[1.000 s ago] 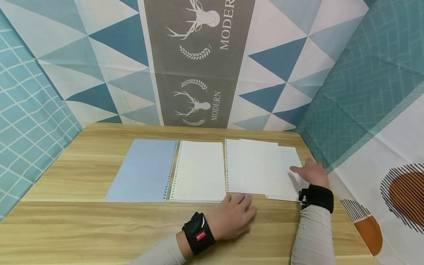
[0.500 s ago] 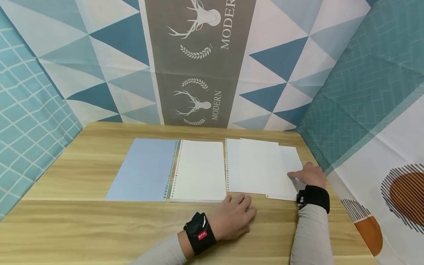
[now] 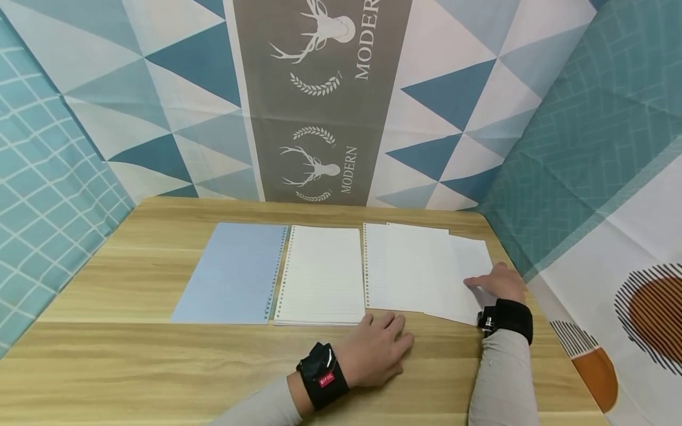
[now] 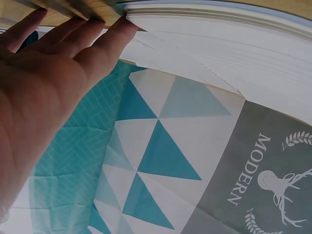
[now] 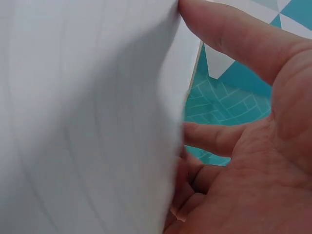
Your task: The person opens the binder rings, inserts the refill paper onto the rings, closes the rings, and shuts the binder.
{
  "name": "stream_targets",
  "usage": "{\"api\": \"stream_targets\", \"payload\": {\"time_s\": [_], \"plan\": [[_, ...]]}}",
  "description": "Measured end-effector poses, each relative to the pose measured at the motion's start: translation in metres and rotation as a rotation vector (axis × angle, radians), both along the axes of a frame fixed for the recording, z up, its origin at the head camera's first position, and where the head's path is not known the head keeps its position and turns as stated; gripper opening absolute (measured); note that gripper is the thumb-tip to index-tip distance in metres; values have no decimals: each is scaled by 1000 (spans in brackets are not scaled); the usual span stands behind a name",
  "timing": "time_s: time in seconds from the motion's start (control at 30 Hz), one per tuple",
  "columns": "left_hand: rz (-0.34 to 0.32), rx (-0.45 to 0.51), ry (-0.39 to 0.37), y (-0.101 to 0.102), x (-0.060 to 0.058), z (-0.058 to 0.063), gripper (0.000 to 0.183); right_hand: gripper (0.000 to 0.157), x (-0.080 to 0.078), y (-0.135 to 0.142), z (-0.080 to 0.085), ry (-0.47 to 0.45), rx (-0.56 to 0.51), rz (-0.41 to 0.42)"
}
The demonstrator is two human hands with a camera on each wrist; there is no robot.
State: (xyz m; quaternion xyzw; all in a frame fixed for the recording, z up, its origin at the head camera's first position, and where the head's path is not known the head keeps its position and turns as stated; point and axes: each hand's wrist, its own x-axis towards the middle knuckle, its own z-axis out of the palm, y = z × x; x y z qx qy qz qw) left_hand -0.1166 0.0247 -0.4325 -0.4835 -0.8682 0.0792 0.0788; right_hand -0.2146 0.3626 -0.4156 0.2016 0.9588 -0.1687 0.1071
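Note:
My right hand (image 3: 503, 282) is at the right edge of a white lined loose-leaf sheet (image 3: 462, 278), rightmost of several overlapping sheets. In the right wrist view, its thumb lies on top of the bowed lined sheet (image 5: 87, 112), with the fingers curled behind the edge, pinching it. A second sheet (image 3: 415, 266) covers its left part and overlaps a third sheet (image 3: 375, 266) with punched holes. My left hand (image 3: 371, 350) rests on the table, fingers extended near the lower right corner of a stack of lined paper (image 3: 322, 275). A fingertip appears close to the stack's edge in the left wrist view.
A light blue notebook cover (image 3: 229, 275) with holes along its right side lies left of the stack. Everything lies on a wood-grain table (image 3: 133, 361). Patterned cloth (image 3: 314, 106) hangs behind the table and at both sides.
The rightmost sheet has turned slightly, its upper right corner moving right and its lower left corner slipping beneath the sheet above. My right hand moved slightly inward onto it; my left hand stayed still.

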Motion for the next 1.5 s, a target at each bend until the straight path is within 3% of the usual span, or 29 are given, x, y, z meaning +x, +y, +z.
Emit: {"api": "stream_targets", "payload": {"time_s": [0.13, 0.3, 0.4, 0.57, 0.77, 0.87, 1.3, 1.5], "plan": [[2, 5, 7, -1, 0, 0, 49, 94, -1, 3, -1, 5, -41, 0], [2, 1, 6, -1, 1, 1, 49, 58, 0, 13, -4, 99, -139, 21], [3, -3, 1, -1, 2, 1, 49, 50, 5, 22, -5, 162, -212, 21], [8, -8, -1, -1, 3, 4, 49, 59, 10, 33, -6, 225, -349, -87], [13, -15, -1, -1, 2, 1, 48, 57, 10, 37, -8, 246, -562, -303], [11, -17, 6, -1, 2, 0, 48, 55, 9, 36, -10, 270, -616, -368], [-10, -2, 6, 0, 2, 2, 46, 54, 10, 31, -7, 347, -702, -387], [-31, 30, -37, 2, 1, 6, 47, 53, 9, 30, 0, 364, -746, -422]]}}
